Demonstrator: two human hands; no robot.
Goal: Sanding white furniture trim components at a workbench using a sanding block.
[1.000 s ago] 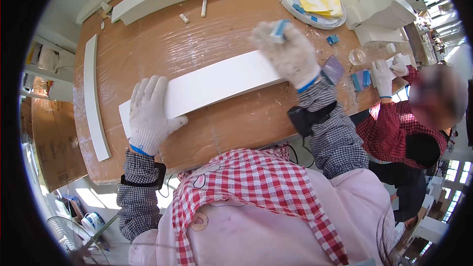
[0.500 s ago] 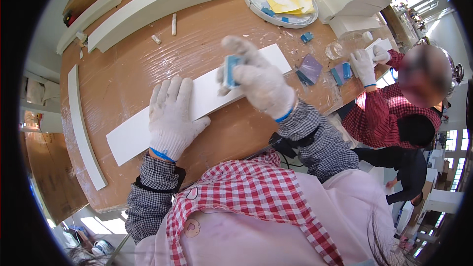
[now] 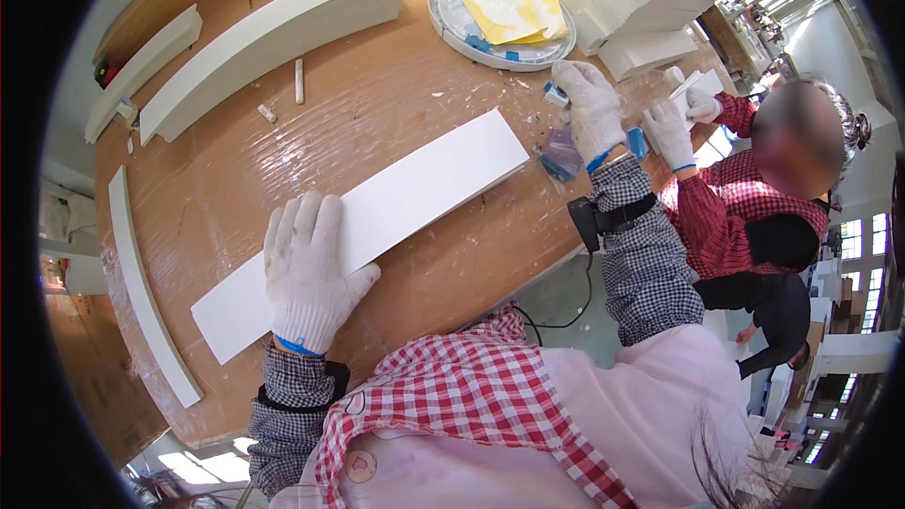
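Note:
A long white board (image 3: 434, 174) lies slantwise on the brown table in front of me. My left hand (image 3: 309, 264), in a white knitted glove, lies flat across the board's lower left part with its fingers stretched out. Beyond the board's right end is my gloved right hand (image 3: 591, 113), its fingers bent around a small blue sanding block (image 3: 556, 94). Part of this block is hidden by the fingers. Just below that hand, a purple and blue sanding block (image 3: 561, 153) lies on the table.
Curved white pieces (image 3: 273, 42) stand at the far left, and a thin curved strip (image 3: 151, 292) lies nearer. A round tray (image 3: 443, 24) holds yellow sandpaper (image 3: 509, 5). White mouldings (image 3: 641, 0) are stacked at the far right. A co-worker's gloved hands (image 3: 671, 132) handle white pieces there.
My right hand has moved off the board, away to the right, to beside the sanding blocks. My left hand stays flat on the board. The view has shifted slightly.

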